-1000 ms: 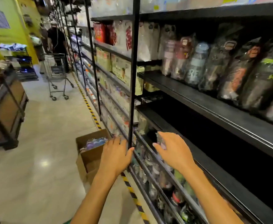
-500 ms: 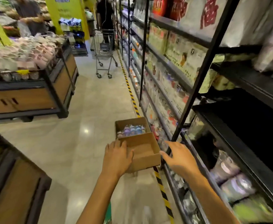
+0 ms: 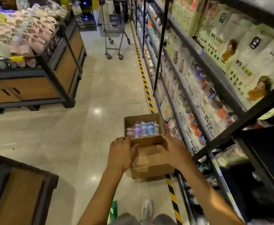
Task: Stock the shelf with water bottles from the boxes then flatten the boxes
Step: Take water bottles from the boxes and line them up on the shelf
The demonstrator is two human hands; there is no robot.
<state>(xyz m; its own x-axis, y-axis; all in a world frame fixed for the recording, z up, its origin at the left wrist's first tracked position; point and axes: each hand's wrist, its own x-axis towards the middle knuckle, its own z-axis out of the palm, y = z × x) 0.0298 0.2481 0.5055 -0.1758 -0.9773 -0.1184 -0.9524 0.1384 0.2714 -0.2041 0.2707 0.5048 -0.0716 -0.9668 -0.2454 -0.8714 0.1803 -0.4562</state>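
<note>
Both hands reach down to the near box (image 3: 150, 161) on the floor, at 12 o'clock from the person's shoe (image 3: 146, 208). The left hand (image 3: 120, 154) lies at its left edge with fingers loosely spread, nothing clamped in its grip. The right hand (image 3: 173, 151) lies over the right flap, fingers straight, grip apart too. Whether either hand touches the cardboard I cannot tell.

This box looks empty, so flattening it seems the step in hand. To do it well, lift it off the floor, press in from both sides and break the bottom seam before folding.

The far box (image 3: 143, 118) sits just beyond, touching the near one, at 12 o'clock. It holds the bottles (image 3: 142, 129) in a row, yet to be shelved.

The shelf (image 3: 196, 111) runs along the right, at 1 to 3 o'clock, close beside both boxes; its upright post (image 3: 161, 44) and rails leave little swing room. A cart (image 3: 112, 28) stands far up the aisle at 12. Display bins (image 3: 51, 75) sit at 10 o'clock, well apart.
</note>
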